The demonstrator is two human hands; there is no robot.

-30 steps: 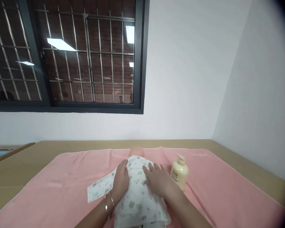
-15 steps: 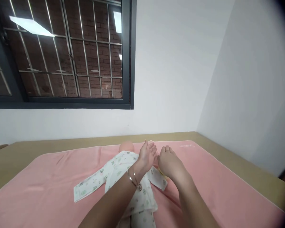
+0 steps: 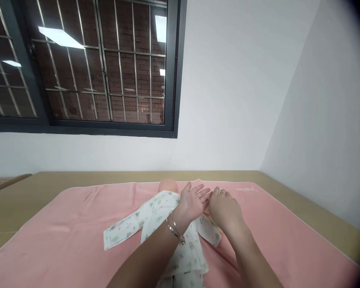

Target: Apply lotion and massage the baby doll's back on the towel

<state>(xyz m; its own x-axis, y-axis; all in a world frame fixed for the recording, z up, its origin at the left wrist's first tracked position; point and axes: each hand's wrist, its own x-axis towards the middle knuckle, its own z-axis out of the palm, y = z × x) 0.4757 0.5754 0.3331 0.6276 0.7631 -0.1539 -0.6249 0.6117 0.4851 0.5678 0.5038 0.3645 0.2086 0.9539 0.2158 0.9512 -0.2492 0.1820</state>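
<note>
A baby doll lies on the pink mat, its smooth head (image 3: 168,185) at the far end. White printed baby clothes (image 3: 156,212) cover it, one sleeve spread left and the other right. Over the doll's upper body, my left hand (image 3: 192,201) is open, palm up with fingers spread, a bracelet (image 3: 174,229) on the wrist. My right hand (image 3: 225,206), back upward, has curled fingers beside my left fingertips, seemingly touching them. Whatever it may hold is hidden. A bit of something yellow (image 3: 213,222) shows below it, near the right sleeve.
The pink mat (image 3: 78,224) covers much of a tan padded surface (image 3: 27,200). White walls (image 3: 222,88) meet in a corner at the back right. A dark-framed window (image 3: 175,80) with metal bars is at the upper left.
The camera view has shifted, so the scene appears farther right. My left fingers have spread wider, and my right fingers have curled in against the left fingertips.
</note>
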